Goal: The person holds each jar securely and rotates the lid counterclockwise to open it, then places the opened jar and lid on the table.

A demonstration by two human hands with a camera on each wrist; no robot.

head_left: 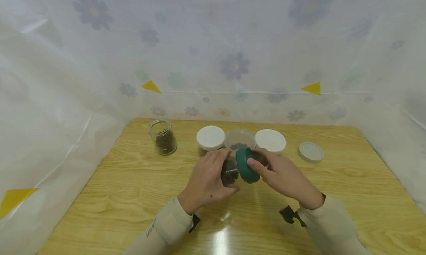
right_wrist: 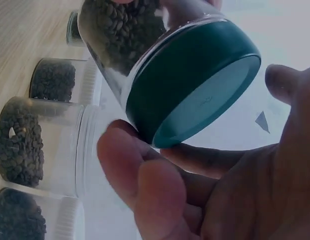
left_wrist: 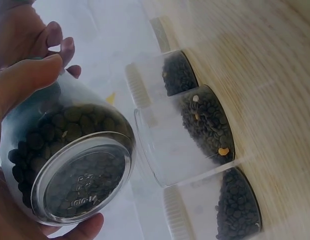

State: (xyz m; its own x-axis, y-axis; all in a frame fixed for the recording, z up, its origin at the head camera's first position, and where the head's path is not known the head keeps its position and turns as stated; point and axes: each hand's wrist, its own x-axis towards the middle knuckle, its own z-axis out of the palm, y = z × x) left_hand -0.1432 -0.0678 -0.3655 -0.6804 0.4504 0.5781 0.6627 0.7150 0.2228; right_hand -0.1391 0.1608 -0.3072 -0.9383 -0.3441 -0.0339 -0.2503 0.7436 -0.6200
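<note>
A clear jar (head_left: pixel 229 173) with dark, flattish pieces inside is held tilted on its side above the table. My left hand (head_left: pixel 209 181) grips its body, with the fingers round the far side. In the left wrist view, the jar's round base (left_wrist: pixel 85 177) faces the camera. A green lid (head_left: pixel 245 167) sits on the jar's other end. My right hand (head_left: pixel 286 173) is at this lid, the thumb at its edge and curled fingers (right_wrist: pixel 160 195) against its lower rim in the right wrist view.
Behind the hands stand two white-lidded jars (head_left: pixel 210 136) with an open clear jar (head_left: pixel 240 139) between them, all holding dark pieces. A loose white lid (head_left: pixel 311 152) lies at the right. An open glass jar (head_left: pixel 163 138) with dark contents stands at the left. Flower-patterned sheeting (head_left: pixel 199 70) encloses the table.
</note>
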